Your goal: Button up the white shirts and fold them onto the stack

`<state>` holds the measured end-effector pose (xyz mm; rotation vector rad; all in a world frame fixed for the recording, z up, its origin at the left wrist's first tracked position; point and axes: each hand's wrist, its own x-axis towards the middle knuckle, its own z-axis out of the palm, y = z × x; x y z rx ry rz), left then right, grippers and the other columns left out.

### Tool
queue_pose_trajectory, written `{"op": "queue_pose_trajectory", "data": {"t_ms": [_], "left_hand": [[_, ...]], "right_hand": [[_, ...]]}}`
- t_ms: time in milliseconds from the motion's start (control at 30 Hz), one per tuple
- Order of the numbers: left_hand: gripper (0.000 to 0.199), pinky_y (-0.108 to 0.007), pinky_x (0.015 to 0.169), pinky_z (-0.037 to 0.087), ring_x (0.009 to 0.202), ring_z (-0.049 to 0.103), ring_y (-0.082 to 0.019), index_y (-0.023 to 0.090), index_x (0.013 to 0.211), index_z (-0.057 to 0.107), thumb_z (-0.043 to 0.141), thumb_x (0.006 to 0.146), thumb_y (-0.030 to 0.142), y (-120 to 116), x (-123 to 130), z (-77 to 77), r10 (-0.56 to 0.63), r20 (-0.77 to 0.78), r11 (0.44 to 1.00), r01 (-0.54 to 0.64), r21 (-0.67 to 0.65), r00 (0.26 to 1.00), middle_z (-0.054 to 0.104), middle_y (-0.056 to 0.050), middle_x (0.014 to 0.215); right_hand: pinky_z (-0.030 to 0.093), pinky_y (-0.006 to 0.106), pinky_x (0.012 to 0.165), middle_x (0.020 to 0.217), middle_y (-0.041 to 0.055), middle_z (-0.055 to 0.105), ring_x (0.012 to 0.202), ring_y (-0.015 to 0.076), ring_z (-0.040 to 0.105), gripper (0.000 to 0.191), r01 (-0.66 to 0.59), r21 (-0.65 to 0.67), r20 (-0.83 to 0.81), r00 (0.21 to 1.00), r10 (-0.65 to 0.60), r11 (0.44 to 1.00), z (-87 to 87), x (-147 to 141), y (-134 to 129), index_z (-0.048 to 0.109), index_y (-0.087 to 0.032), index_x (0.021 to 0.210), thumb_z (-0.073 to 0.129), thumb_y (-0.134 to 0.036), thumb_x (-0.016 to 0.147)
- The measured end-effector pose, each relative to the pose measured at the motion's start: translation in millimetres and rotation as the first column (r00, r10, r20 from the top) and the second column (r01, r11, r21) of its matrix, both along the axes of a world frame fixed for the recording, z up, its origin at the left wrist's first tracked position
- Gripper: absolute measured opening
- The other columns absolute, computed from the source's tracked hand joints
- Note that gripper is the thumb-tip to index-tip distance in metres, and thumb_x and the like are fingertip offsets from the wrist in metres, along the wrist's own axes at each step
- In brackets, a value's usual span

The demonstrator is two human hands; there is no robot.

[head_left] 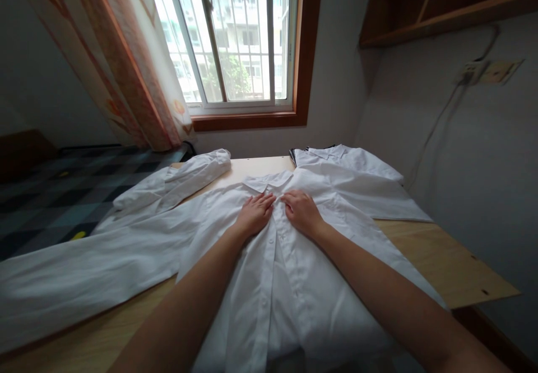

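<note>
Left hand (255,214) lies flattish, right hand (301,210) half-curled, on the creased white button-up shirt (290,275) — below its collar (268,182). Any pinch is unclear.

- White long-sleeved fabric shirt (319,289): spread on the flat, light-brown wooden tabletop (437,261), beneath left hand (257,211) and right hand (301,209), which rest side by side on its front.
- Pointed white fabric collar (269,181): just beyond both hands.
- Long white fabric sleeve (84,272): extends left of the left hand.
- Bunched white fabric garment (168,185): beyond and left of the left hand.
- White collared fabric garment (357,165): on the tabletop, beyond and right of the right hand.
- Dark plaid fabric bedding (25,205): farther left of the left hand.
- Rectangular metal-framed glass window (247,31): beyond both hands; patterned orange-and-cream fabric curtain (121,64) at its left.
</note>
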<state>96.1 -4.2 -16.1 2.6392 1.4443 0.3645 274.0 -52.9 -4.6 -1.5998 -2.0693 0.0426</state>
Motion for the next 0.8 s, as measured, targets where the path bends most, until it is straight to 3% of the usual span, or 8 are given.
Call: {"op": "queue_pose_trajectory", "data": {"t_ms": [133,233,367,467,567,633,733,800], "left_hand": [[0.049,-0.052,0.121,0.018,0.148,0.030,-0.024,0.032,0.148,0.043,0.032,0.101,0.037,1,-3,1.2,0.034,-0.064,0.999,-0.036,-0.024,0.997,0.036,0.000,0.158],[0.050,-0.054,0.120,0.015,0.149,0.028,-0.024,0.033,0.149,0.040,0.030,0.101,0.039,2,-4,1.5,0.034,-0.079,0.999,-0.035,-0.018,0.996,0.035,0.000,0.159],[0.051,-0.055,0.120,0.015,0.148,0.028,-0.025,0.034,0.149,0.040,0.029,0.101,0.042,3,-5,1.8,0.011,-0.087,1.000,-0.011,-0.005,0.996,0.034,0.000,0.160],[0.054,-0.052,0.119,0.018,0.147,0.031,-0.026,0.029,0.151,0.038,0.032,0.099,0.043,1,-5,3.3,0.042,-0.085,0.999,-0.039,0.031,0.995,0.035,-0.004,0.159],[0.057,-0.049,0.117,0.024,0.143,0.036,-0.027,0.022,0.150,0.040,0.036,0.098,0.044,-4,-4,6.0,0.093,-0.070,0.992,-0.086,0.095,0.993,0.044,-0.009,0.154],[0.053,-0.048,0.115,0.029,0.140,0.041,-0.028,0.022,0.144,0.048,0.038,0.097,0.045,-7,-3,8.4,0.109,-0.075,0.987,-0.099,0.124,0.991,0.051,-0.009,0.149],[0.047,-0.045,0.112,0.034,0.136,0.047,-0.028,0.020,0.135,0.057,0.037,0.098,0.041,-10,-5,12.2,0.089,-0.080,0.986,-0.076,0.151,0.993,0.056,-0.010,0.144],[0.046,-0.041,0.111,0.036,0.131,0.052,-0.025,0.017,0.135,0.058,0.035,0.099,0.033,-8,-9,14.1,0.071,-0.045,0.984,-0.063,0.167,0.996,0.059,-0.012,0.140]], "right_hand": [[0.027,0.037,0.115,0.148,0.0108,0.051,0.137,0.0229,0.043,0.044,0.044,-0.125,0.090,0.995,-0.032,0.991,-11.8,-3,1,0.056,-0.018,0.139,0.044,-0.033,0.099],[0.015,0.045,0.120,0.157,0.0103,0.038,0.147,0.0254,0.030,0.052,0.064,-0.178,0.175,0.984,-0.032,0.982,-15.8,-5,1,0.044,-0.020,0.149,0.036,-0.040,0.102],[0.007,0.059,0.118,0.163,0.0076,0.026,0.150,0.0292,0.018,0.056,0.078,-0.265,0.213,0.977,-0.021,0.961,-14.3,-4,-4,0.033,-0.026,0.155,0.029,-0.048,0.103],[0.007,0.060,0.117,0.163,0.0089,0.024,0.151,0.0300,0.017,0.057,0.101,-0.282,0.219,0.975,-0.038,0.954,-12.8,-3,-13,0.032,-0.027,0.155,0.028,-0.049,0.103],[0.012,0.058,0.117,0.162,0.0127,0.026,0.150,0.0313,0.020,0.057,0.125,-0.274,0.237,0.970,-0.059,0.954,-7.6,-2,-21,0.035,-0.025,0.154,0.030,-0.049,0.103],[0.021,0.057,0.113,0.157,0.0163,0.036,0.145,0.0337,0.031,0.056,0.126,-0.274,0.252,0.966,-0.055,0.953,0.2,-2,-21,0.043,-0.022,0.149,0.035,-0.049,0.101],[0.035,0.049,0.104,0.136,0.0186,0.058,0.126,0.0332,0.051,0.042,0.104,-0.220,0.280,0.959,-0.040,0.970,14.2,-4,-11,0.063,-0.017,0.127,0.046,-0.040,0.097],[0.037,0.043,0.101,0.124,0.0171,0.064,0.119,0.0296,0.054,0.031,0.059,-0.142,0.292,0.956,-0.015,0.988,19.4,-7,2,0.068,-0.016,0.113,0.047,-0.028,0.095]]}}
